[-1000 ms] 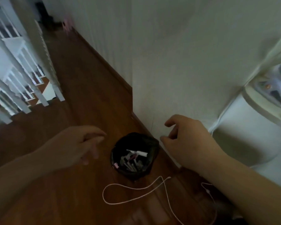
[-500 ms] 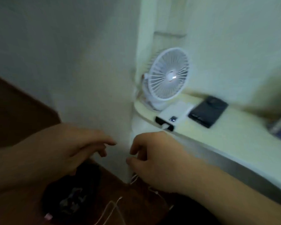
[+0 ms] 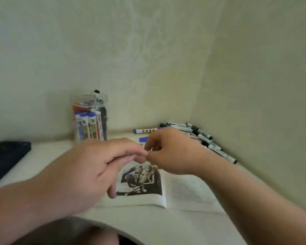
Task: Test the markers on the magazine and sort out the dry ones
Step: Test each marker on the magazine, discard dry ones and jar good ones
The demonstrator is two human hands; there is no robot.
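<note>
Open magazine [image 3: 184,190] flat on pale worktop [image 3: 48,156], left hand [image 3: 88,170] loosely straight above its photo, right hand [image 3: 173,151] curled, pinch unclear, fingertips meeting, loose markers [image 3: 201,137] at 2 o'clock, marker jar [image 3: 89,119] at 11 o'clock

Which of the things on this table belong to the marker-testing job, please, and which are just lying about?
For the job:
- open magazine
- clear jar holding markers
- loose markers piled in the back right corner
- blue-capped marker lying beyond the magazine

Lying about:
- dark flat object at the table's left edge, too blurred to identify
</note>
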